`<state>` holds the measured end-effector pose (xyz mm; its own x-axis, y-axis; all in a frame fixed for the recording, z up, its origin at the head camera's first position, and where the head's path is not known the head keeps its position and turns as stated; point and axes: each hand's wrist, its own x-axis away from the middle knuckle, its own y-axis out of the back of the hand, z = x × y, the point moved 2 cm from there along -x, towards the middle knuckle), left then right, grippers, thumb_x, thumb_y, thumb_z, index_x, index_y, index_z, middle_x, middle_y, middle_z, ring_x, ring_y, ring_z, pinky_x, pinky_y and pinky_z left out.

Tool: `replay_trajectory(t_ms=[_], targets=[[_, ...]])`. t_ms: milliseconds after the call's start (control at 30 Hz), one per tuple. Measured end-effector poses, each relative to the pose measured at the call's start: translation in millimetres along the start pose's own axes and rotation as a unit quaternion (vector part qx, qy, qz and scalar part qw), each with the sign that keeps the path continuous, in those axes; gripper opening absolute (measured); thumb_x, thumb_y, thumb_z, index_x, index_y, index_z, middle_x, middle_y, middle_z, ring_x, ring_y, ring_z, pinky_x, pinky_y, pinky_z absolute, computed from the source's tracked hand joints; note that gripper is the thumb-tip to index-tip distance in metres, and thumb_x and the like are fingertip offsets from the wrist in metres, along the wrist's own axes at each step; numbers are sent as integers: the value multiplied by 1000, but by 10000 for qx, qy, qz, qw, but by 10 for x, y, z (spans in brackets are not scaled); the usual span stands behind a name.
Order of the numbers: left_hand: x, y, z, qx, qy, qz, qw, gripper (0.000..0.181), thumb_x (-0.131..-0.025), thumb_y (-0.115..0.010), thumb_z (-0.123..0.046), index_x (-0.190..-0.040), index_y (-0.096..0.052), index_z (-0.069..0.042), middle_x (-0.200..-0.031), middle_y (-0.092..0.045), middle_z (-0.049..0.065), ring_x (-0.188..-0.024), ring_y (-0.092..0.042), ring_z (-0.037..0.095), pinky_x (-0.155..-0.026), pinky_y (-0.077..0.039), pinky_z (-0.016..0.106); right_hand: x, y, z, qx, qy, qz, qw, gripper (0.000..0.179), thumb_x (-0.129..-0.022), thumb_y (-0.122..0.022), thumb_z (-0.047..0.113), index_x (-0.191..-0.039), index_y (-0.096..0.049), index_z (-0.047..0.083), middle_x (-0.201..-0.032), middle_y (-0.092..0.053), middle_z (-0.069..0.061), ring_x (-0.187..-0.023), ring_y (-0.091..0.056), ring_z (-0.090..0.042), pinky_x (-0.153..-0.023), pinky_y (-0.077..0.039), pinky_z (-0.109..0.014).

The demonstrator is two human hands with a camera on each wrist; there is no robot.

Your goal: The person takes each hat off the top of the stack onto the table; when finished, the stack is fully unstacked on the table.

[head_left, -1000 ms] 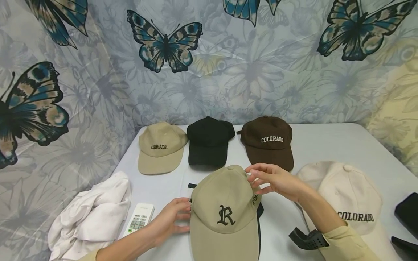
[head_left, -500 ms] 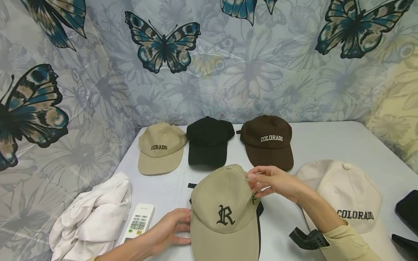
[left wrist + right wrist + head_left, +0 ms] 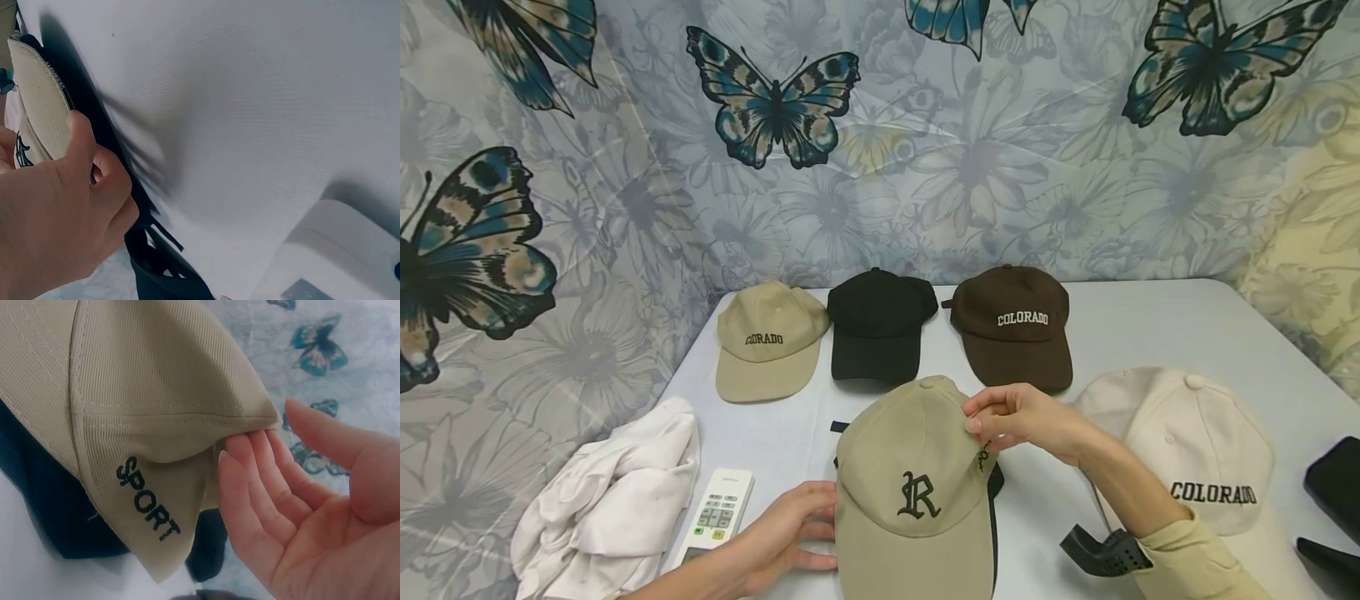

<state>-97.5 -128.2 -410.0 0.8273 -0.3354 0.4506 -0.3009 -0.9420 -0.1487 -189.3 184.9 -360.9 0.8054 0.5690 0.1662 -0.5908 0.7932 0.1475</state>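
In the head view a khaki baseball cap [image 3: 913, 458] with a dark "R" on its front sits over a dark cap [image 3: 81, 525], which shows at its edges. My left hand [image 3: 786, 529] holds the left side of the stack, and the left wrist view shows its fingers curled at the cap's edge. At the right of the crown, my right hand [image 3: 1033, 421] pinches the khaki fabric. Several of its fingers reach under the fold, with the thumb close by the edge. "SPORT" is stitched on that side panel in the right wrist view.
Behind stand a beige cap [image 3: 771, 342], a black cap [image 3: 876, 325] and a brown cap [image 3: 1015, 329]. A cream cap [image 3: 1195, 450] lies at the right, near a black object [image 3: 1337, 483]. White cloth [image 3: 610, 500] and a remote control [image 3: 718, 508] lie at the left.
The right hand's fingers and thumb have closed in on the khaki cap's crown. The left hand has slid slightly down along the cap's left side. The other caps stay in place.
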Motion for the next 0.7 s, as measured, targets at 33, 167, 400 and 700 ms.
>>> replay_trajectory(t_ms=[33,167,400,700], targets=[[5,-4,-6,12,-19,-12,10000,47,-96,-52,-28,-129,-37,3,-103,-50,11,-92,-55,22,-75,-52,43,0,0,-1,13,-2,-14,10000,35,-88,-69,12,-110,-55,-12,-88,-66,-7,-78,-61,-16,-75,-54,-40],[27,-17,-31,20,-92,-75,9999,50,-95,-52,-27,-131,-36,2,-105,-52,11,-93,-55,22,-74,-52,43,4,-7,5,85,28,-75,9999,36,-88,-70,13,-110,-55,-11,-87,-64,-7,-77,-61,-15,-74,-54,-37],[56,-21,-66,10,-125,-87,9999,49,-95,-53,-28,-132,-37,1,-104,-55,8,-92,-55,21,-72,-52,41,18,-24,31,169,142,-179,9996,34,-89,-68,11,-110,-55,-12,-86,-63,-6,-75,-61,-14,-73,-54,-33],[114,-40,-168,153,-179,-89,9997,55,-94,-51,-24,-139,-33,1,-105,-58,5,-98,-54,20,-76,-51,42,14,20,36,198,101,-500,9985,35,-89,-69,13,-111,-57,-12,-88,-66,-5,-79,-62,-16,-75,-54,-37]])
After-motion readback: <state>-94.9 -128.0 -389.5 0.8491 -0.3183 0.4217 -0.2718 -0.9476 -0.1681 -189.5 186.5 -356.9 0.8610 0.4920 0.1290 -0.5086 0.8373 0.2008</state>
